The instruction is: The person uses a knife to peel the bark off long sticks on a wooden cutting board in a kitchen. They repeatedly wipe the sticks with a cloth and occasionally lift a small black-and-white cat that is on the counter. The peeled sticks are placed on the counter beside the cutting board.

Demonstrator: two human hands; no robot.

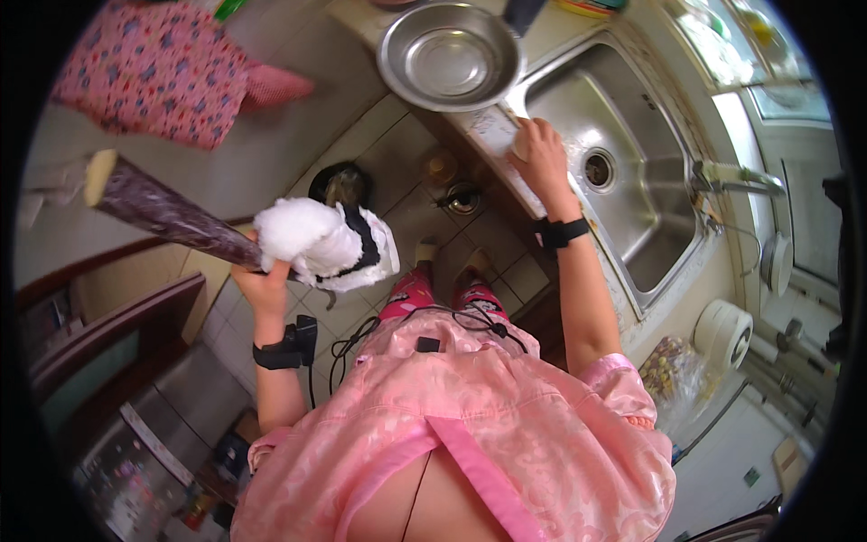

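Observation:
My left hand (265, 281) grips a long dark purple stalk (169, 210) with a pale cut end, and with it a bundle of fluffy white material (325, 244) crossed by a black band. The stalk points up and to the left. At the near rim of the steel sink (609, 115), my right hand (542, 156) rests on the counter edge (491, 135) with its fingers curled over a small pale object (520, 146), partly hidden. Just beyond it, a round stainless steel basin (450, 57) sits on the counter.
A faucet (738, 177) stands at the sink's far side. Pink patterned cloth (162, 74) is at the upper left. On the tiled floor are a dark round container (339, 183) and a shiny round metal object (464, 198). A bag of mixed pieces (667, 366) is at the right.

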